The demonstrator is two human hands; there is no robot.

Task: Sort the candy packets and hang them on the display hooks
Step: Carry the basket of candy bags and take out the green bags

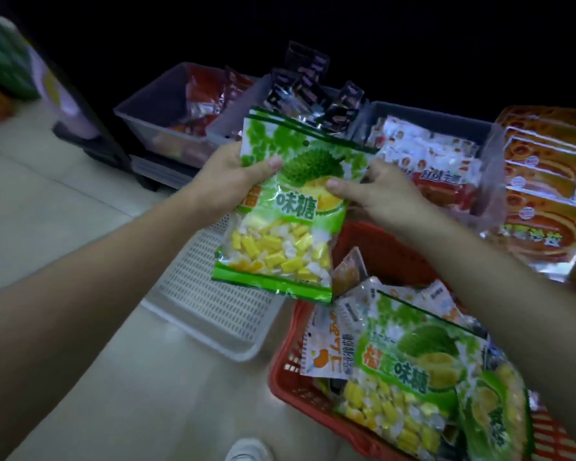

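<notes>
Two hands on one packet here. The left hand pinches the upper left edge of a green durian candy packet, thumb across the front. The right hand pinches the right side the same way. The hands are apart, both clamped on it, holding it upright and face-on in mid-air above the white tray and the red basket. It looks like a checking grip, the front turned up so the flavour can be read before sorting. The hang hole at the top is left free for a hook. No display hooks are in view, so hanging looks some way off.

Down on the near right, one red basket holds the unsorted pile. I count a second durian packet, a third durian packet and one white packet with orange print; others lie buried, number unclear. Left of the basket, one white perforated tray sits on the floor.

Farther off stand three grey bins in a row:
- The left bin holds red packets.
- The middle bin holds dark packets standing up.
- The right bin holds red-and-white packets.

One kind per bin, so I'd say sorted by type. On the far right, orange packets overlap too much to count.
</notes>
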